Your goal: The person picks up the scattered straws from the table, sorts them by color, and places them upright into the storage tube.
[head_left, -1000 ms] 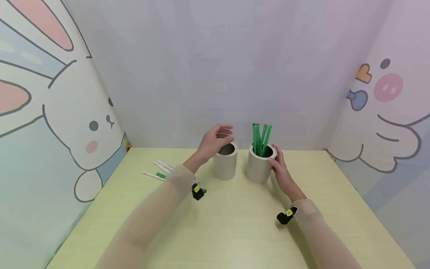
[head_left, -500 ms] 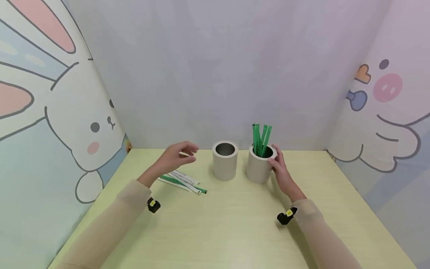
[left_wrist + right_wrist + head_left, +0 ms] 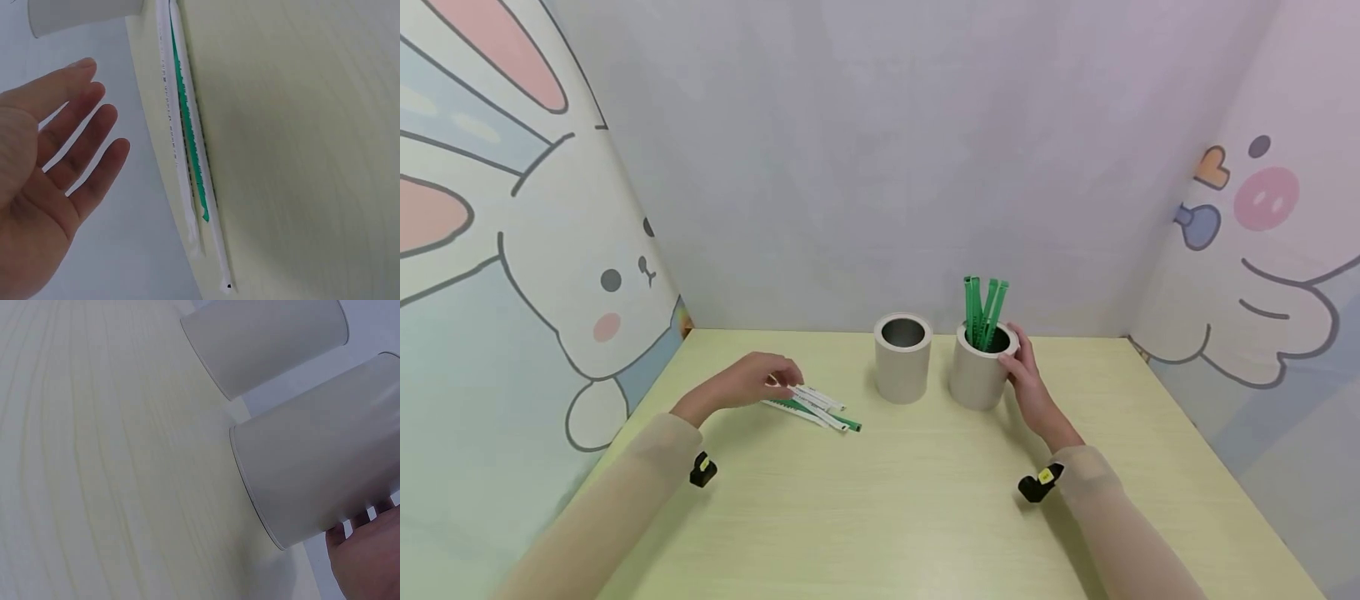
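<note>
My left hand (image 3: 747, 382) hovers over a small pile of straws in paper wrappers, some white (image 3: 820, 400) and some green (image 3: 848, 423), lying on the table's left half. In the left wrist view its fingers (image 3: 94, 150) are loosely spread, apart from the white straws (image 3: 172, 119) and the green straw (image 3: 190, 140) nearby. My right hand (image 3: 1034, 392) holds a pale grey cylindrical cup (image 3: 976, 382) from its right side, thumb near the rim. Several green wrapped straws (image 3: 983, 312) stand upright in that cup. From the right wrist, fingers show against the cup's wall (image 3: 319, 456).
A second grey cup (image 3: 902, 371) stands just left of the held one, with no straws visible above its rim. The pale wooden table (image 3: 910, 500) ends at a plain curtain (image 3: 895, 167) behind. Side panels carry a cartoon rabbit (image 3: 602, 275) and a pig (image 3: 1262, 250).
My left hand has moved from above the left cup leftward and down to the straw pile, uncovering that cup. The right hand and its cup have stayed in place.
</note>
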Available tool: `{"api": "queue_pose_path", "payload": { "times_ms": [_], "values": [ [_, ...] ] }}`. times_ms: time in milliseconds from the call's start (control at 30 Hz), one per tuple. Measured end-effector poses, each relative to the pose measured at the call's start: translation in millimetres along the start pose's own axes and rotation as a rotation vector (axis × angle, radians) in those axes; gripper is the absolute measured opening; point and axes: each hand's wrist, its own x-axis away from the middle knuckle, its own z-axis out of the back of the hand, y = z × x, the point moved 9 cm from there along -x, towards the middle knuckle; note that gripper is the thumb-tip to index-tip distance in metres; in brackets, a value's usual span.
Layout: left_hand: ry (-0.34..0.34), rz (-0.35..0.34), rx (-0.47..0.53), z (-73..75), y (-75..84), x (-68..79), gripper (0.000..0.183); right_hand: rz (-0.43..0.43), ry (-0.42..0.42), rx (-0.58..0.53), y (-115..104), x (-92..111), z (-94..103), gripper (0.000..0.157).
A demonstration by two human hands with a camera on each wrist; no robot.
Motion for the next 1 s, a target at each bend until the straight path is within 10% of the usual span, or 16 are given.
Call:
{"api": "queue_pose_path", "payload": {
  "times_ms": [1000],
  "values": [
    [-0.100,-0.083,-0.220,-38.9,-4.0,-23.6,0.010,0.002,-0.005,0.017,-1,1,0.5,0.066]
  ]
}}
